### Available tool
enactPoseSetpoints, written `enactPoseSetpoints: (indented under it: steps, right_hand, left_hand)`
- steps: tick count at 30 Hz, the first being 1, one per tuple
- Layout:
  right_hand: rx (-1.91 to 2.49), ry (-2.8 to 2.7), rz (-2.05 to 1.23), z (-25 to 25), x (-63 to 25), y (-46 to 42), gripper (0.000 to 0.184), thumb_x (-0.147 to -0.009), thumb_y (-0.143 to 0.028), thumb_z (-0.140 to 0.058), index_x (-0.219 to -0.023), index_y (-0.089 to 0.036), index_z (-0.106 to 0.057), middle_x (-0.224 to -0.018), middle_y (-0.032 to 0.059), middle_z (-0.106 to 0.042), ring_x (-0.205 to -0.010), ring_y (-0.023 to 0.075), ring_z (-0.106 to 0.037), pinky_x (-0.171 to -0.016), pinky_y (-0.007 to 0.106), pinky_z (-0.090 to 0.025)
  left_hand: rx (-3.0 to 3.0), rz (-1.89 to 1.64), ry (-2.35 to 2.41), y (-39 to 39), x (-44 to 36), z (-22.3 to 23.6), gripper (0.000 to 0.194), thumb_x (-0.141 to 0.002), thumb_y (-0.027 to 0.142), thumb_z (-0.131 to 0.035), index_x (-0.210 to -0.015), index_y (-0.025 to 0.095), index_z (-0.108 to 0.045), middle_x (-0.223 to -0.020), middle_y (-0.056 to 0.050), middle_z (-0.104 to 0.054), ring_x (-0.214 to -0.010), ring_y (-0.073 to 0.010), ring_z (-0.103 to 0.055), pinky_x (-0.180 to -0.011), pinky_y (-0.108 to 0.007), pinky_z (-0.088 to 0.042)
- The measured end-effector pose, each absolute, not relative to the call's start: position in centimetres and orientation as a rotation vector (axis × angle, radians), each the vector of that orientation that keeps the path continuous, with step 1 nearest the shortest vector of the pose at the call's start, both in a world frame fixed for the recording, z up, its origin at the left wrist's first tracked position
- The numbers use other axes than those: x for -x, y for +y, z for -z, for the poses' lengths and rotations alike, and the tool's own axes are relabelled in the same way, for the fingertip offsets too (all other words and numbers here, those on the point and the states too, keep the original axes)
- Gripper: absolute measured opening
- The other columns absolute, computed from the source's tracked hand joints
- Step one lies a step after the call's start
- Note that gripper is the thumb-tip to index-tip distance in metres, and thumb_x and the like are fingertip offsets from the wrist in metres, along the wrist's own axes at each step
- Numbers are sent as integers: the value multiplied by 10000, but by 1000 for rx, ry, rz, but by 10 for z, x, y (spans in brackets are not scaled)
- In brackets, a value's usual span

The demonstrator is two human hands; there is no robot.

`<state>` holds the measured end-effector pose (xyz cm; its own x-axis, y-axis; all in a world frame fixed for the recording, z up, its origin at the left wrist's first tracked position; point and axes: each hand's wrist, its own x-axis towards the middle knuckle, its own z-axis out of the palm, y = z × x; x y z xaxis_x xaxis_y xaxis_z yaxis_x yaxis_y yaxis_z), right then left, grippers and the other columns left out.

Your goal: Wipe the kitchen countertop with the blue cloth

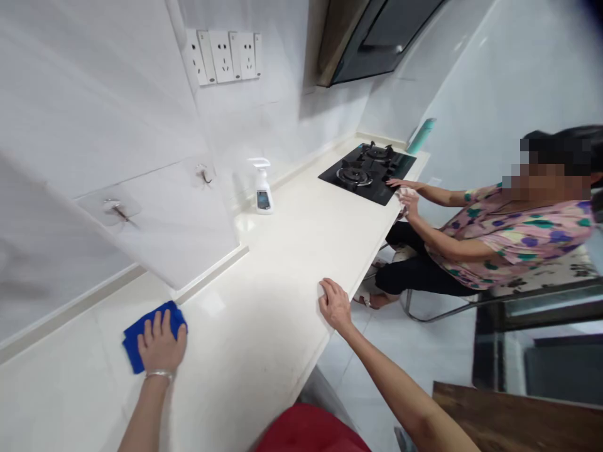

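My left hand (161, 344) lies flat with fingers spread on a blue cloth (134, 333), pressing it onto the white countertop (264, 295) near the back wall. A silver bangle circles that wrist. My right hand (335, 304) rests on the counter's front edge, fingers curled over the rim, holding nothing else. A white spray bottle (262, 186) stands upright farther along the counter by the wall.
A black gas hob (367, 172) sits at the counter's far end under a range hood (377, 37). A seated person in a floral top (513, 235) has both hands by the hob's edge. Wall sockets (228, 56) and two hooks (117, 210) are on the tiles. A teal bottle (421, 135) stands beyond the hob.
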<state>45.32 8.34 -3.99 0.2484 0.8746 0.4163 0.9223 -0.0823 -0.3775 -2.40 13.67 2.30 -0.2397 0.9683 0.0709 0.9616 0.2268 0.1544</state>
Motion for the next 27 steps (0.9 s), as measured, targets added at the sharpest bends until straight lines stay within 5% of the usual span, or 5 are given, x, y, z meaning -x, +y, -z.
enactPoseSetpoints:
  steps: [10, 27]
  right_hand:
    - [1923, -1616, 111, 44, -454, 83, 438, -841, -172, -424, -1253, -198, -572, -1343, 96, -578, -1231, 251, -495, -1012, 412, -386]
    - [1880, -1628, 141, 45, -451, 83, 442, -840, -162, -425, -1257, -200, -568, -1330, 100, -574, -1213, 246, -505, -1012, 419, -410]
  left_hand:
    - [-2247, -316, 2354, 44, -37, -8, 701, -903, 472, -386, -1500, 110, -327, -1579, -152, -371, -1486, -352, -226, -1214, -560, -179]
    - [-2287, -402, 2344, 35, -49, -4, 730, -873, 488, -426, -1493, 111, -347, -1568, -155, -389, -1486, -354, -237, -1217, -564, -184]
